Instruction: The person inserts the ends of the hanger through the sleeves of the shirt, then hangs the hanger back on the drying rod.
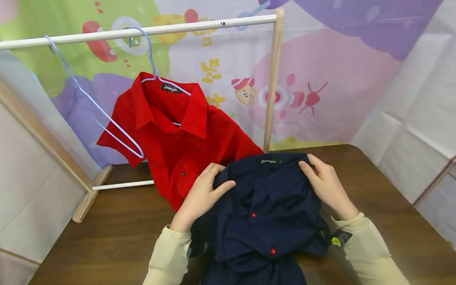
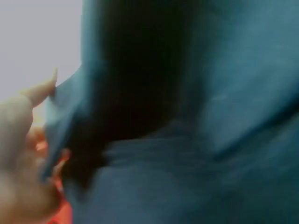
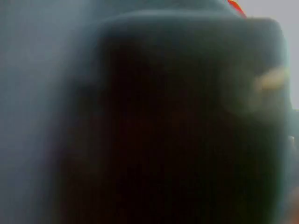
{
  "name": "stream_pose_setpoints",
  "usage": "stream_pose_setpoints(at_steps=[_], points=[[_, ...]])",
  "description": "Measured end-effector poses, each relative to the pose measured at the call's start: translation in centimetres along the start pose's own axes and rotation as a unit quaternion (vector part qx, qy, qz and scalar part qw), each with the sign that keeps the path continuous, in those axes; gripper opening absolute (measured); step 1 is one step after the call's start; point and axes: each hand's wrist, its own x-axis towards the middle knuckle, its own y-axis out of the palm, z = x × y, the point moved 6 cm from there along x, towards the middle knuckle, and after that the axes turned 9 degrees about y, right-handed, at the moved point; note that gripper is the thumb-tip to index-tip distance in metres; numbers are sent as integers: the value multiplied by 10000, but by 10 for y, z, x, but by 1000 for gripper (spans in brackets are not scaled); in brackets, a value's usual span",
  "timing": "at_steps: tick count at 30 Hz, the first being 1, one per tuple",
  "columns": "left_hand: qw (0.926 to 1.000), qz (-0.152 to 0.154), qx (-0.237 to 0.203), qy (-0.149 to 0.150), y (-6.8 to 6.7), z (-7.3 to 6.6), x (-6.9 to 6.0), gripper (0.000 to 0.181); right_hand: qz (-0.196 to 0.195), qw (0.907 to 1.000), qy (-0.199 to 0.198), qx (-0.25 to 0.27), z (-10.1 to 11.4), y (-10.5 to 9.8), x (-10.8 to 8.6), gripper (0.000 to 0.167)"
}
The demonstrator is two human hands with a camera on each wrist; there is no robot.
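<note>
"At the front of the bench [image 1: 107, 237], what is the principal item?"

"One navy shirt [image 1: 285, 209], collared, held up by both hands above the wood; its lower part falls in folds toward the near edge. Two red buttons [image 1: 253, 215] show on the front. A dark label [image 1: 269, 161] sits inside the neck."

"State of the left grip?"

"Left hand [image 1: 201, 192]: thumb on the near face, fingers around the edge, pinching the shirt by the side of its collar. The left wrist view, though blurred, shows the edge of cloth between thumb and fingers."

"And the right?"

"Right hand [image 1: 327, 184]: pinching the opposite end of the collar, thumb in front, fingers behind. The right wrist view is too dark and blurred to add anything. Both arms wear cream sleeves [image 1: 370, 245]."

"Items behind?"

"One red shirt [image 1: 167, 146], short-sleeved, with dark buttons, on a pale blue hanger [image 1: 155, 73] hooked over the white rail [image 1: 199, 26]; its lower portion is partly hidden by the left hand and the navy cloth. One second hanger [image 1: 107, 114], same colour, hooked farther left."

"Support and backing?"

"One wooden post [image 1: 272, 79] at the rail's right end; one lower bar [image 1: 124, 185]; one printed backdrop [image 1: 313, 59] with cartoon figures."
</note>
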Motion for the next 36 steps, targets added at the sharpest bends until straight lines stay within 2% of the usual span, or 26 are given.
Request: stream_pose_setpoints(at_steps=[4,8,12,15,18,22,25,30,32,33,34,36], points=[[9950,668,-713,186,-8,-11,-5,25,-195,9991,-186,325,13,-9,-4,15],[9854,1247,-1077,425,-12,-19,-10,34,-285,9922,-248,1189,21,-14,-8,16],[9812,1585,-934,590,-11,-22,-12,48,-113,9696,-334,2420,24,-12,-10,20],[9821,1624,-737,605,-8,-20,-11,47,45,9503,-439,3083,25,-10,-11,24],[9862,1410,-657,572,-8,-19,-10,33,216,9361,-574,3463,27,-9,-12,26],[9933,804,-684,474,-12,-18,-8,15,458,9226,-720,3762,33,-8,-14,27],[9955,401,-754,417,-14,-18,-7,14,630,9137,-712,3952,35,-7,-16,29],[9977,-160,-594,290,-17,-17,-5,14,1175,8799,-643,4560,38,-2,-20,32],[9978,-365,-477,265,-19,-17,-5,14,1330,8722,-638,4664,40,-1,-21,33],[9978,-432,-423,271,-19,-17,-5,14,1342,8732,-626,4643,40,0,-21,32],[9976,-480,-413,281,-20,-17,-5,14,1324,8799,-612,4522,39,0,-21,30],[9972,-543,-418,299,-20,-18,-4,14,1088,9064,-617,4035,38,-1,-20,26]])
